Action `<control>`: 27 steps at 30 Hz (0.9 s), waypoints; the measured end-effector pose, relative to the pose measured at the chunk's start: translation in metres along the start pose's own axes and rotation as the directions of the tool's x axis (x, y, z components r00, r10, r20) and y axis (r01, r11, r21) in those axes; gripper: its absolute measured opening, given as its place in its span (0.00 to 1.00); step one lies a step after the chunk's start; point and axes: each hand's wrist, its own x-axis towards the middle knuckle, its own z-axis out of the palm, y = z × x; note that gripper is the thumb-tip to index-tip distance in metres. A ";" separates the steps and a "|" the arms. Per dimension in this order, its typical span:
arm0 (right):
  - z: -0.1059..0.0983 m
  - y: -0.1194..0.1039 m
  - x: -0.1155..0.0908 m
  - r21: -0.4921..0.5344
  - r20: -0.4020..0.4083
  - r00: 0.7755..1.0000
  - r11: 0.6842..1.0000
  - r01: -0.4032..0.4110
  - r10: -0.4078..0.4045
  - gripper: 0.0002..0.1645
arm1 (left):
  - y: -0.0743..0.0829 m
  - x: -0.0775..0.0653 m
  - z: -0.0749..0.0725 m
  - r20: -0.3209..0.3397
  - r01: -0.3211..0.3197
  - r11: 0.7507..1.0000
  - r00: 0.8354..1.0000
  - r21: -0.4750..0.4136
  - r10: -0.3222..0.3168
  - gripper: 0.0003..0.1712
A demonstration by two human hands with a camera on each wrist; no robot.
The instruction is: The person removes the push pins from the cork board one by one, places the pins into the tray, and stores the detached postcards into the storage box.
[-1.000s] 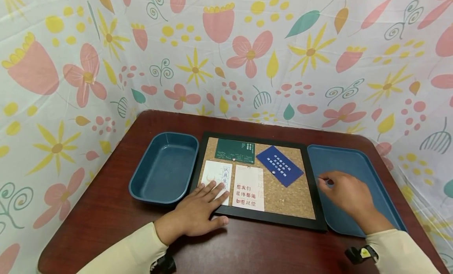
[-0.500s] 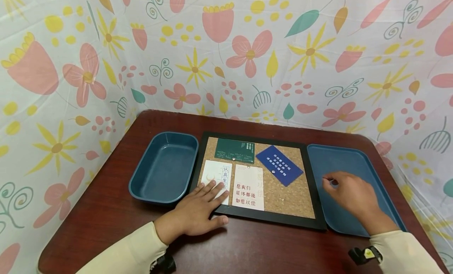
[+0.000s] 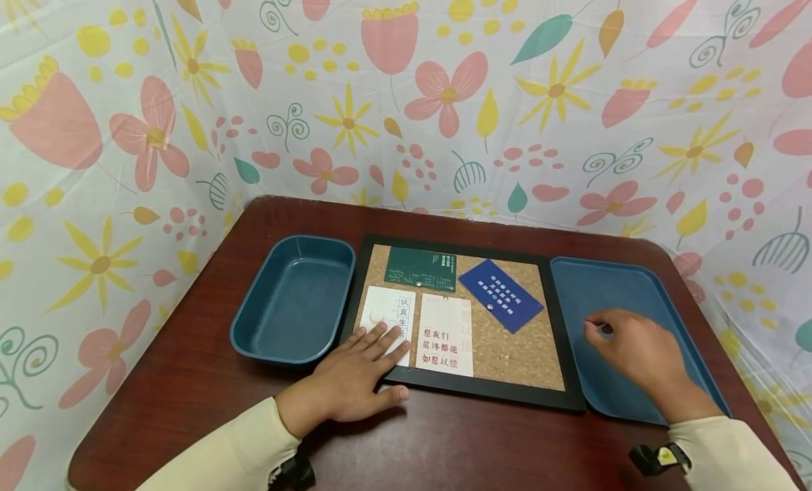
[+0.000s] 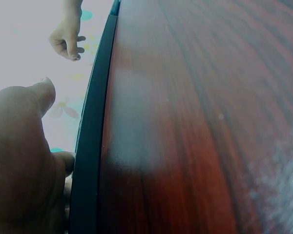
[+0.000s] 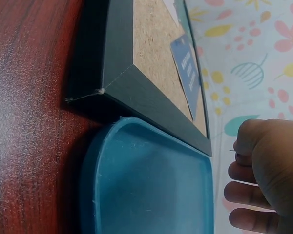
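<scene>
My left hand (image 3: pixel 357 380) lies with its fingers spread over the lower left corner of a black-framed cork board (image 3: pixel 523 361). Those fingers rest on a white card (image 3: pixel 379 309) and cover its lower part. Above the blue tray (image 3: pixel 624 283), my right hand (image 3: pixel 637 353) pinches a thumbtack (image 5: pixel 232 150) between thumb and forefinger; only its thin metal point shows, in the right wrist view. Silver tacks fix a green card (image 3: pixel 412 265), a blue card (image 3: pixel 507 287) set at a slant, and a cream card (image 3: pixel 447 318) with red lettering to the cork.
A deep blue bin (image 3: pixel 294 301) stands left of the board, close to its frame. The shallow tray sits against the board's right side. All stand on a dark red wooden table (image 3: pixel 444 449), with a flowered cloth (image 3: pixel 444 26) hanging behind and at the sides.
My right hand has drifted a little to the right, away from the board's frame and farther over the tray, still pinching. The left hand has stayed in place on the white card.
</scene>
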 end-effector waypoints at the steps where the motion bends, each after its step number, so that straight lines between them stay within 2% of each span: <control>1: 0.000 0.000 0.000 -0.001 0.001 1.000 1.000 -0.002 0.002 0.14 | 0.000 0.000 -0.001 0.002 0.000 1.000 1.000 -0.001 0.000 0.48; 9: 0.000 0.001 0.000 -0.005 0.008 1.000 1.000 -0.019 0.019 0.15 | 0.000 0.000 -0.001 -0.005 -0.008 1.000 1.000 -0.013 0.008 0.48; 22: -0.002 0.000 0.000 -0.005 0.039 0.998 0.999 -0.053 0.053 0.16 | 0.001 0.000 -0.002 0.020 0.007 1.000 1.000 -0.005 -0.007 0.47; 27: -0.001 0.001 0.000 -0.002 0.035 0.999 0.999 -0.042 0.042 0.16 | 0.000 0.000 -0.002 0.026 0.012 1.000 1.000 0.000 -0.012 0.47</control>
